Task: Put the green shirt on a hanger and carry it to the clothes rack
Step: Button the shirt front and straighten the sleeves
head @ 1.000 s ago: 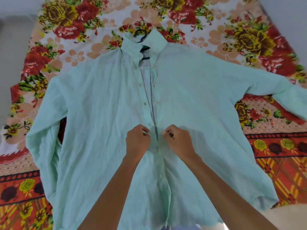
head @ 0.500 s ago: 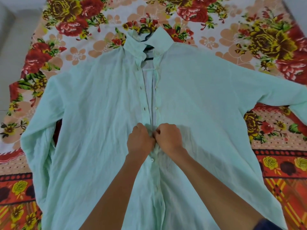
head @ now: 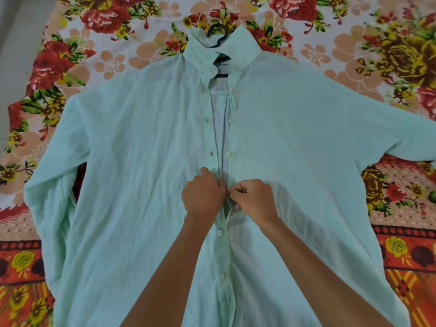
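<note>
Floral bedsheet [head: 113,64] covers the surface; the shirt [head: 132,175] lies spread flat on it, front up, with the black hanger [head: 218,35] hook poking from its collar. Left hand [head: 203,196] and right hand [head: 256,201] pinch the placket edges mid-chest.

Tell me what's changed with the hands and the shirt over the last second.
The left hand and right hand, a little apart a second ago, came together on the placket of the green shirt and still pinch its two edges there, at the middle of the front. The shirt stays flat on the floral bedsheet, upper buttons undone, the black hanger still in its collar.
</note>
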